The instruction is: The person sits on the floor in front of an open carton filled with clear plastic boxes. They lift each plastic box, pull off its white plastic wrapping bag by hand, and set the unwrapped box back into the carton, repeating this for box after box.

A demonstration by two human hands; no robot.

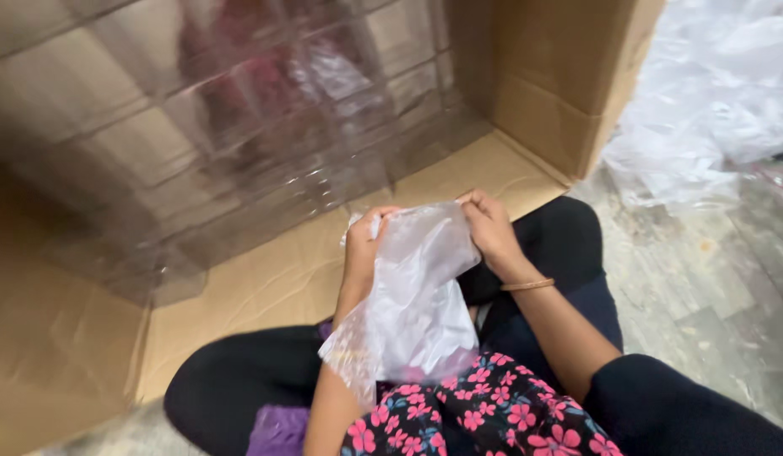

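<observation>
You sat cross-legged on the floor [704,295], and both of your hands were up in front of you on a clear plastic bag [417,295]. Your left hand [364,245] had its grip closed on the bag's upper left edge, the fingers curled over the film near the top. Your right hand [489,226] had its grip pinched on the upper right edge, with a thin bangle [527,285] on that wrist. The bag hung between the two hands and draped down over your lap, its lower end resting against the floral garment [484,418] with pink flowers on black; your legs were in black trousers [569,241]. What the bag held, if anything, could not be told through the crinkled film. Just ahead of your knees lay a large open cardboard box [560,101] on its side, its flap [273,279] spread flat beneath your hands, and stacked clear plastic containers [265,135] filled its inside. To your right, well apart from the bag, a heap of loose clear plastic wrapping [712,93] lay on the floor.
</observation>
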